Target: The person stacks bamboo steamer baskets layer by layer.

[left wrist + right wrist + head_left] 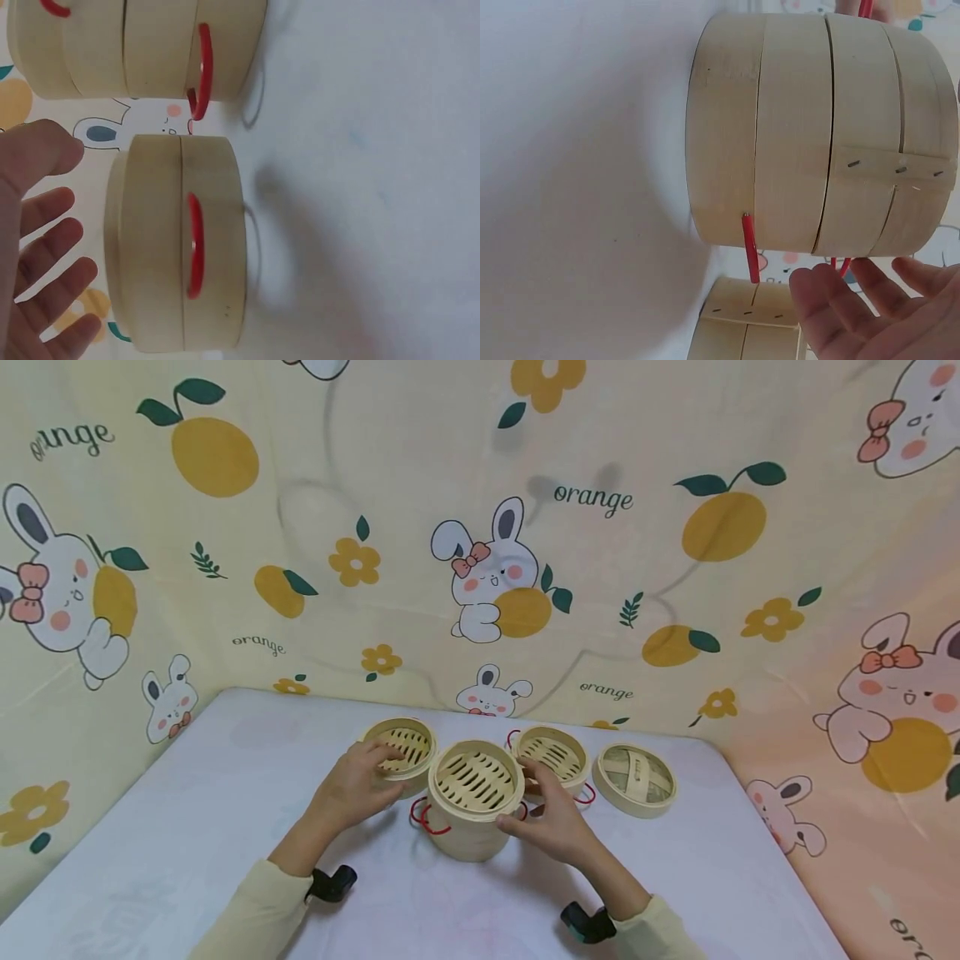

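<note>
Two bamboo steamer baskets are stacked (468,839) in the middle, the upper one showing its slatted floor, with red loop handles at the sides. At the stack's right side is my right hand (551,818), thumb by the upper rim and fingers extended beside the wall in the right wrist view. My left hand (356,793) reaches over the near left edge of a single steamer basket (411,747). In the left wrist view its fingers (52,244) are spread and loosely bent beside that basket's upper rim, gripping nothing.
Behind the stack to the right stands another slatted steamer basket (555,756) with red handles. A woven bamboo lid (637,781) with a cross strap lies at the far right. All rest on a white-covered table (225,777), backed by a printed cloth (420,452).
</note>
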`<state>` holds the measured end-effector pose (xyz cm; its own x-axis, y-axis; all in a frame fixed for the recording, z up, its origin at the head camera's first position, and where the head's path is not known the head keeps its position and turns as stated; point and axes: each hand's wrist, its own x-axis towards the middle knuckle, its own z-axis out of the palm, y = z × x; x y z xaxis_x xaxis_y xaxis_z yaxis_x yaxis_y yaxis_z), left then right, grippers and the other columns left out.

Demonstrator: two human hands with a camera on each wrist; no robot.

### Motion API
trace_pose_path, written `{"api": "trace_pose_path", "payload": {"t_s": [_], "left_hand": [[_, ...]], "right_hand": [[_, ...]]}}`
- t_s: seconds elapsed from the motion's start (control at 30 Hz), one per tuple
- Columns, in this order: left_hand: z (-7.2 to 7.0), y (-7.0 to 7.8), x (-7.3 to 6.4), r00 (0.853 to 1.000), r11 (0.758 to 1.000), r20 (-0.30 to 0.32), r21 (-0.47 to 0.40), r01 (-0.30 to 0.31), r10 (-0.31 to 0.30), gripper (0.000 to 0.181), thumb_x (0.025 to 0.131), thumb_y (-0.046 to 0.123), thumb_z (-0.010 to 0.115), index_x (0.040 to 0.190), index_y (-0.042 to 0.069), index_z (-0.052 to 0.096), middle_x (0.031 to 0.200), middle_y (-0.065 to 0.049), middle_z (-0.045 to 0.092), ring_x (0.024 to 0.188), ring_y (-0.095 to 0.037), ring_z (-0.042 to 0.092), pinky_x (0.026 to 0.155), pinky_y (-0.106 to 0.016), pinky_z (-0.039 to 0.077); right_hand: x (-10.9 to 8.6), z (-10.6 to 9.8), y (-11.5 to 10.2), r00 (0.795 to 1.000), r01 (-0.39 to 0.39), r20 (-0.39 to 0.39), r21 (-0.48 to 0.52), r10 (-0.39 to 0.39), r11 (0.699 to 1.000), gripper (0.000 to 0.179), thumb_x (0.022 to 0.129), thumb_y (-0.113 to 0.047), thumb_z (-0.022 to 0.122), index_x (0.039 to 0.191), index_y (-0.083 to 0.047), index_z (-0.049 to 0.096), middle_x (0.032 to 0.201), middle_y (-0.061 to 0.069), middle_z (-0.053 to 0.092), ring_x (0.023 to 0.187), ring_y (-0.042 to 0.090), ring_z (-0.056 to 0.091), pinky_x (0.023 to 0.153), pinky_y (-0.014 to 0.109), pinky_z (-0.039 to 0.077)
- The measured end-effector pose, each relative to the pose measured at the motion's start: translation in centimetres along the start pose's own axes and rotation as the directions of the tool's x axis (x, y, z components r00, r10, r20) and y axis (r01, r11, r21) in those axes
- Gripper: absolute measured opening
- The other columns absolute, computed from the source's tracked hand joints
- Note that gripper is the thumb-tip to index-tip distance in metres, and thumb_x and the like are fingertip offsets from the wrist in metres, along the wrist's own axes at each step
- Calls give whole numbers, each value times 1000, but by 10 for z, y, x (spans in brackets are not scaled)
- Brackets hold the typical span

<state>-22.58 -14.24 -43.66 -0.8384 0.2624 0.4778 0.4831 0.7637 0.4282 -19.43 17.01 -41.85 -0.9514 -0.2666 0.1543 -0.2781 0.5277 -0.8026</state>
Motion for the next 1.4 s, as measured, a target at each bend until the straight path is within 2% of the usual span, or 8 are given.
{"api": "trace_pose_path", "payload": {"t_s": [0.1,0.4,0.67,1.07,1.4], "left_hand": [[3,-4,1,1000,1000,5,9,-3,3,32,71,21,78,100,13,70,99,-1,64,91,-20,59,80,-38,51],[10,-6,4,1000,999,26,36,2,-3,27,69,17,80,95,15,71,90,2,64,84,-14,59,76,-35,51],[15,-9,5,1000,998,7,60,-18,18,24,67,11,80,89,18,72,85,4,65,79,-13,61,74,-35,51],[19,-6,5,1000,990,-25,142,7,-4,24,66,9,80,88,17,73,81,4,66,79,-17,64,77,-40,52],[19,-5,1,998,991,-57,132,25,-18,22,66,8,78,86,16,72,81,3,65,81,-20,64,79,-43,51]], "right_hand": [[1,1,0,1000,-9,-5,21,9,1000,91,70,-28,85,146,-17,36,135,8,52,114,28,60,85,47,52],[2,2,2,1000,-6,-8,40,6,999,100,65,-27,89,147,-8,34,134,12,51,113,27,59,84,47,54],[2,2,0,1000,-6,-7,40,7,999,101,64,-27,89,147,-8,34,133,11,51,113,27,59,84,47,54],[2,3,1,1000,8,-9,55,-7,998,99,64,-25,89,146,-11,35,133,11,50,113,28,60,81,47,55],[3,7,3,1000,15,11,65,-15,998,99,68,-26,87,148,-10,32,136,14,48,116,31,58,79,43,55]]}}
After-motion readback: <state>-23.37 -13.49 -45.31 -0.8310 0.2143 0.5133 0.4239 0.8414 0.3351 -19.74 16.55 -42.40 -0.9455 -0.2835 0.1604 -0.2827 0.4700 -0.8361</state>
